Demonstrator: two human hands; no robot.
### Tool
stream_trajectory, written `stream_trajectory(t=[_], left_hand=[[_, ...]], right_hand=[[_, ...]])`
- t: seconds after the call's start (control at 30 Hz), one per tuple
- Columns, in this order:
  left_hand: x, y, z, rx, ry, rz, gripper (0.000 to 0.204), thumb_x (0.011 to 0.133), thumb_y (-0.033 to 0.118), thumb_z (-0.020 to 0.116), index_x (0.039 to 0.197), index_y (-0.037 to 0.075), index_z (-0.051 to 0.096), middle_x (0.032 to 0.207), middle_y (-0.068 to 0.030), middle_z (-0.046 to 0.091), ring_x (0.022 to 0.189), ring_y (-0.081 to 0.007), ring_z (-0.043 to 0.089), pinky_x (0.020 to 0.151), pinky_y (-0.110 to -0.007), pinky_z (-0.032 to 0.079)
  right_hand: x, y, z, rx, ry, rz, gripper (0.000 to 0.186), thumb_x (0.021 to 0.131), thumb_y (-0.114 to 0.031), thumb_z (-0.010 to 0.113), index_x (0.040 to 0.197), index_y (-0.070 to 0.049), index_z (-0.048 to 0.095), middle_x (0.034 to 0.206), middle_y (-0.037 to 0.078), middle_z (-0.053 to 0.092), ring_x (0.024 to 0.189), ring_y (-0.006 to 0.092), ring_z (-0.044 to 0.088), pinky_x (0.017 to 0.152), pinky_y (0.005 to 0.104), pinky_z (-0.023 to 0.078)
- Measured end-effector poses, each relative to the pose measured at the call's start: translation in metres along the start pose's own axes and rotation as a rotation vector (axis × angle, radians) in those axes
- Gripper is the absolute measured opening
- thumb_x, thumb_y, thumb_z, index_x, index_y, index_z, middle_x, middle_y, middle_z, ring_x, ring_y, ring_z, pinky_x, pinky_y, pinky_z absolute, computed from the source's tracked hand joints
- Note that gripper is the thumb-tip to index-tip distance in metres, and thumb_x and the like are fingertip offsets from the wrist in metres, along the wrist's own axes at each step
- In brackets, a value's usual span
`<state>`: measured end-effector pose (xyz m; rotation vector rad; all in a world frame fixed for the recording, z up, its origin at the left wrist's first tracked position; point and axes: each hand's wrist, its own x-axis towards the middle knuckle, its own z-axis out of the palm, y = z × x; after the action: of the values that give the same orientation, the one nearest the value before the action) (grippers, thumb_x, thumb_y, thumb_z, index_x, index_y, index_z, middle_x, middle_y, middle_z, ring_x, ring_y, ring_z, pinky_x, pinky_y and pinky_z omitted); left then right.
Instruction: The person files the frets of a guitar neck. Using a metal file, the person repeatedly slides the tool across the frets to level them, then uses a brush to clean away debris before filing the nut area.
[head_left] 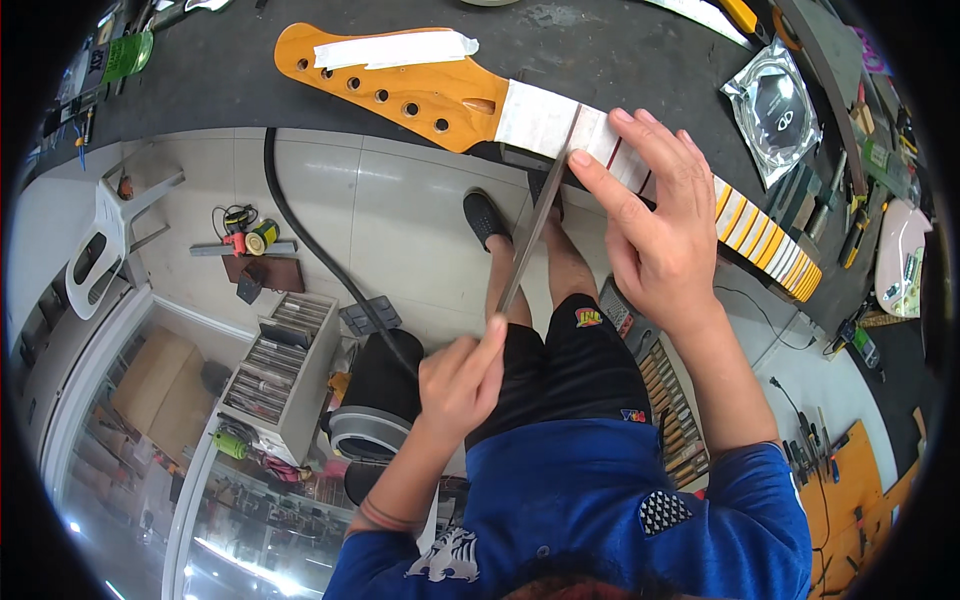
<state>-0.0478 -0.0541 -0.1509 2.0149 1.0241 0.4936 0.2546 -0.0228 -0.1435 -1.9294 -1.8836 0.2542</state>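
A guitar neck (pixel 440 90) with an orange-toned wood headstock lies across the workbench, the headstock at the left. Pale tape (pixel 535 112) covers its fretboard near the headstock. In my left hand (pixel 462 380) is a slim metal file (pixel 530 245), gripped at its near end. The file slants up to the neck, and its far part reaches the taped fretboard. My right hand (pixel 660 210) is spread over the neck, fingertips on the tape. Its thumb touches the file close to the neck's near edge. The palm hides part of the neck.
The dark workbench (pixel 210 75) holds a clear packet of coiled strings (pixel 775 115) and various tools at the right. Below stand a black bin (pixel 380 385), a drawer unit (pixel 280 360) and a white stool (pixel 105 235). A black hose (pixel 300 230) hangs from the bench.
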Motion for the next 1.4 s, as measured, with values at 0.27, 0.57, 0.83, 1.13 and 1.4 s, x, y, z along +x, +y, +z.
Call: stream_trajectory(t=[0.27, 0.57, 0.83, 1.13, 1.4], left_hand=[[-0.020, -0.017, -0.003, -0.343, 0.107, -0.215, 0.051, 0.105, -0.006, 0.062, 0.155, -0.011, 0.055, 0.082, -0.0096, 0.069, 0.060, -0.0123, 0.058, 0.057, -0.026, 0.048], [0.015, -0.018, 0.003, -0.677, 0.009, -0.222, 0.053, 0.118, 0.011, 0.053, 0.165, -0.010, 0.040, 0.073, -0.0042, 0.062, 0.058, -0.0071, 0.051, 0.055, -0.023, 0.041], [0.025, -0.020, 0.008, -0.762, -0.064, -0.239, 0.055, 0.120, 0.014, 0.053, 0.169, -0.007, 0.039, 0.071, -0.0032, 0.060, 0.057, -0.0064, 0.048, 0.055, -0.024, 0.038], [0.019, -0.011, 0.010, -0.548, -0.054, -0.188, 0.051, 0.109, -0.003, 0.063, 0.159, -0.003, 0.060, 0.100, -0.0138, 0.076, 0.069, -0.0134, 0.065, 0.069, -0.026, 0.052], [0.132, 0.018, 0.021, -0.443, 0.062, -0.044, 0.055, 0.104, -0.010, 0.066, 0.157, 0.001, 0.064, 0.133, -0.0234, 0.079, 0.082, -0.0286, 0.078, 0.085, -0.036, 0.063]], right_hand=[[0.003, 0.000, -0.002, -0.004, 0.034, -0.006, 0.066, 0.073, -0.004, 0.080, 0.136, -0.023, 0.082, 0.156, 0.013, 0.065, 0.146, 0.0385, 0.062, 0.121, 0.0622, 0.047], [0.001, 0.007, 0.004, 0.002, 0.081, -0.055, 0.062, 0.075, -0.006, 0.082, 0.135, -0.022, 0.082, 0.156, 0.014, 0.067, 0.145, 0.0400, 0.064, 0.121, 0.0625, 0.047], [0.001, 0.003, -0.003, -0.012, 0.030, -0.076, 0.065, 0.081, 0.009, 0.070, 0.140, -0.016, 0.081, 0.159, 0.021, 0.065, 0.148, 0.0429, 0.061, 0.125, 0.0604, 0.042], [0.002, 0.000, -0.004, -0.054, 0.019, -0.074, 0.064, 0.083, 0.005, 0.071, 0.141, -0.019, 0.081, 0.160, 0.021, 0.064, 0.149, 0.0428, 0.061, 0.126, 0.0606, 0.042], [0.002, 0.002, -0.003, -0.026, 0.039, -0.082, 0.064, 0.083, 0.004, 0.070, 0.142, -0.018, 0.081, 0.160, 0.022, 0.064, 0.150, 0.0428, 0.060, 0.126, 0.0612, 0.042]])
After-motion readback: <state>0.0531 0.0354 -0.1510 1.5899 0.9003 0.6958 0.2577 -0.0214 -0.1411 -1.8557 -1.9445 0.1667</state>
